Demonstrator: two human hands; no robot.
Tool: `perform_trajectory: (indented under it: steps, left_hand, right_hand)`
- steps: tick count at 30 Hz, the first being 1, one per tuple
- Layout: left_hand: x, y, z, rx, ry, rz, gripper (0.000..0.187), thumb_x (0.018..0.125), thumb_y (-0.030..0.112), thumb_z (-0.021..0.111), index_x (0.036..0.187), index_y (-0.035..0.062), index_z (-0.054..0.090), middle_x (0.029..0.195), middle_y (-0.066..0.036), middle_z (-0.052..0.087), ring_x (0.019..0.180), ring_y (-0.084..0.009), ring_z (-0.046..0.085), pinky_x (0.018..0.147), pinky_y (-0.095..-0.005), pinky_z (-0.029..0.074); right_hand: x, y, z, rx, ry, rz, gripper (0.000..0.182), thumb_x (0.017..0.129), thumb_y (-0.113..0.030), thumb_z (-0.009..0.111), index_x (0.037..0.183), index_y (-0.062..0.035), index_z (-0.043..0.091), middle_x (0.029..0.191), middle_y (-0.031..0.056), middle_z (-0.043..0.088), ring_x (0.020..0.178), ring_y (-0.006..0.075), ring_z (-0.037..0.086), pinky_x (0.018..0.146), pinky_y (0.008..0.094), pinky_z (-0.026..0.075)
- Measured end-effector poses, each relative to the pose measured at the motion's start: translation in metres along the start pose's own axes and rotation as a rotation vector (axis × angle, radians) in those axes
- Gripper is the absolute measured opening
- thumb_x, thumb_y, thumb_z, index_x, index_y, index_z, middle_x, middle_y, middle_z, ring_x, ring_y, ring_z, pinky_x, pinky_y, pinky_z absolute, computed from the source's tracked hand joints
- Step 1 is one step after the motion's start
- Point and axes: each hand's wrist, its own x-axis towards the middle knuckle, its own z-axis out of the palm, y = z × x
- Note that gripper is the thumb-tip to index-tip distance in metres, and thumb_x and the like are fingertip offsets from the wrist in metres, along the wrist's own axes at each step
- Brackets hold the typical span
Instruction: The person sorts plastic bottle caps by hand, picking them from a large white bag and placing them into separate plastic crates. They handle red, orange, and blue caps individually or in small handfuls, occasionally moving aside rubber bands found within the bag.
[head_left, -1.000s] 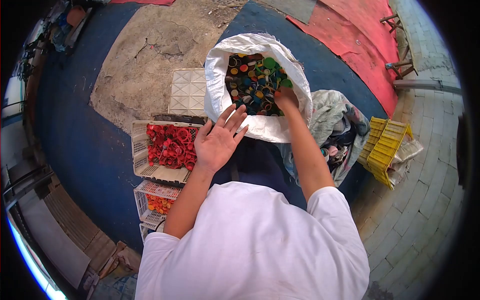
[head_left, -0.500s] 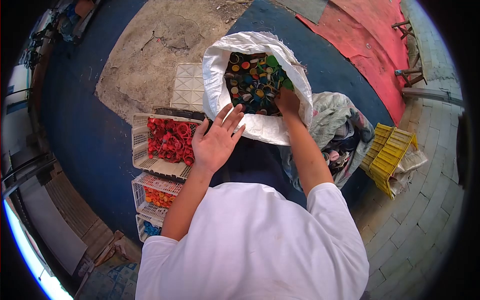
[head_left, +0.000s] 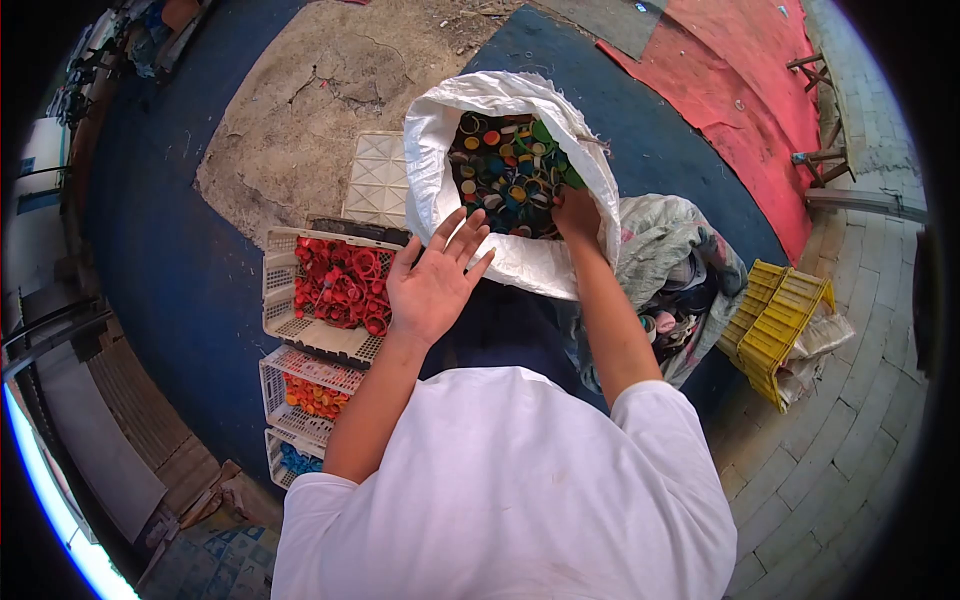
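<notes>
A white woven sack (head_left: 435,165) stands with its mouth rolled open in front of me. Inside lies a heap of mixed plastic bottle caps (head_left: 515,185) in yellow, orange, green, white and dark colours. My right hand (head_left: 577,215) reaches into the sack at its right side, next to some green caps (head_left: 574,178); its fingers are in shadow and partly hidden. My left hand (head_left: 437,285) is held palm up at the sack's near left edge, fingers spread and holding nothing. A white crate of red caps (head_left: 340,285) is just left of it.
Below the red caps' crate are white crates with orange caps (head_left: 318,396) and blue caps (head_left: 300,458). At right stand a greyish sack (head_left: 655,225) of mixed items and a yellow crate (head_left: 775,325). A white crate (head_left: 378,180) lies behind the red caps.
The view has shifted slightly, so the sack sits a little lower. My right hand stays inside the sack among the caps, and my left hand keeps its spread, palm-up pose.
</notes>
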Motion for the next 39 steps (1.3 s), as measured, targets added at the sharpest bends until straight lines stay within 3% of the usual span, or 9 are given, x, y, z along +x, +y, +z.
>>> perform_trajectory:
  steps: [4,7,10,15,18,22,23,30,39]
  left_hand:
    - [0.006,-0.003,-0.006,0.074,0.003,-0.001,0.062,0.100,0.039,0.045,0.148,0.0008,0.034,0.153,-0.019,0.035,0.145,-0.0314,0.030,0.123,-0.0492,0.022]
    - [0.012,-0.005,-0.006,0.143,0.029,0.006,0.056,0.102,0.035,0.043,0.146,0.0007,0.036,0.150,-0.018,0.039,0.140,-0.0304,0.037,0.120,-0.0465,0.028]
    - [0.021,-0.010,-0.009,0.219,0.077,0.025,0.054,0.103,0.033,0.043,0.146,0.0019,0.037,0.149,-0.016,0.041,0.133,-0.0274,0.044,0.117,-0.0435,0.033]
    - [0.031,-0.019,-0.006,0.246,0.170,-0.040,0.048,0.105,0.032,0.042,0.143,0.0035,0.043,0.142,-0.013,0.050,0.117,-0.0212,0.056,0.113,-0.0395,0.039]
    - [0.030,-0.021,-0.008,0.197,0.239,0.085,0.038,0.105,0.026,0.045,0.133,0.0017,0.050,0.132,-0.012,0.057,0.118,-0.0227,0.059,0.109,-0.0378,0.044]
    - [0.019,-0.021,-0.014,0.094,0.286,0.163,0.034,0.105,0.023,0.045,0.128,0.0000,0.053,0.127,-0.012,0.060,0.117,-0.0268,0.060,0.105,-0.0388,0.048]
    - [0.014,-0.020,-0.015,0.057,0.274,0.159,0.034,0.105,0.023,0.045,0.128,-0.0003,0.053,0.127,-0.013,0.060,0.118,-0.0275,0.060,0.105,-0.0392,0.048]
    - [-0.005,-0.014,-0.017,-0.061,0.268,0.165,0.036,0.103,0.021,0.044,0.128,-0.0024,0.051,0.129,-0.017,0.057,0.122,-0.0327,0.056,0.108,-0.0428,0.046]
    - [-0.007,-0.004,-0.010,-0.030,0.154,0.177,0.041,0.102,0.023,0.045,0.132,-0.0041,0.048,0.136,-0.020,0.052,0.129,-0.0328,0.051,0.113,-0.0430,0.041]
  right_hand:
    - [-0.020,-0.011,-0.008,0.386,0.006,-0.038,0.027,0.083,-0.019,0.074,0.107,-0.0066,0.070,0.094,0.0110,0.072,0.083,0.0279,0.069,0.071,0.0385,0.053]
    - [-0.047,-0.037,-0.040,1.007,-0.283,0.209,0.030,0.087,-0.016,0.075,0.113,-0.0012,0.070,0.094,0.0077,0.074,0.081,0.0186,0.070,0.073,0.0281,0.054]
    - [-0.083,-0.071,-0.080,1.294,-0.330,0.074,0.029,0.093,-0.014,0.070,0.117,0.0023,0.069,0.096,0.0040,0.072,0.082,0.0112,0.066,0.072,0.0230,0.052]
    - [-0.114,-0.104,-0.099,0.847,-0.279,-0.566,0.029,0.087,-0.007,0.071,0.116,-0.0071,0.073,0.090,0.0064,0.069,0.075,0.0122,0.062,0.069,0.0271,0.051]
    - [-0.109,-0.122,-0.126,0.662,-0.226,-0.552,0.027,0.083,-0.006,0.072,0.110,-0.0093,0.074,0.086,0.0063,0.066,0.072,0.0128,0.061,0.068,0.0278,0.050]
    - [-0.060,-0.121,-0.095,1.029,-0.057,-0.350,0.014,0.088,-0.013,0.071,0.095,-0.0015,0.072,0.082,0.0047,0.067,0.067,0.0117,0.059,0.060,0.0277,0.046]
    - [-0.043,-0.123,-0.098,0.780,-0.044,-0.229,0.019,0.088,-0.019,0.072,0.091,0.0006,0.071,0.081,0.0065,0.068,0.067,0.0116,0.060,0.060,0.0269,0.047]
    - [0.062,-0.097,0.020,0.020,-0.041,-0.232,0.028,0.087,-0.034,0.066,0.098,-0.0089,0.072,0.097,0.0166,0.072,0.090,0.0396,0.069,0.077,0.0511,0.054]
    - [0.052,-0.093,0.025,0.237,0.003,-0.169,0.028,0.084,-0.031,0.070,0.097,-0.0075,0.075,0.093,0.0169,0.072,0.089,0.0354,0.070,0.077,0.0448,0.054]
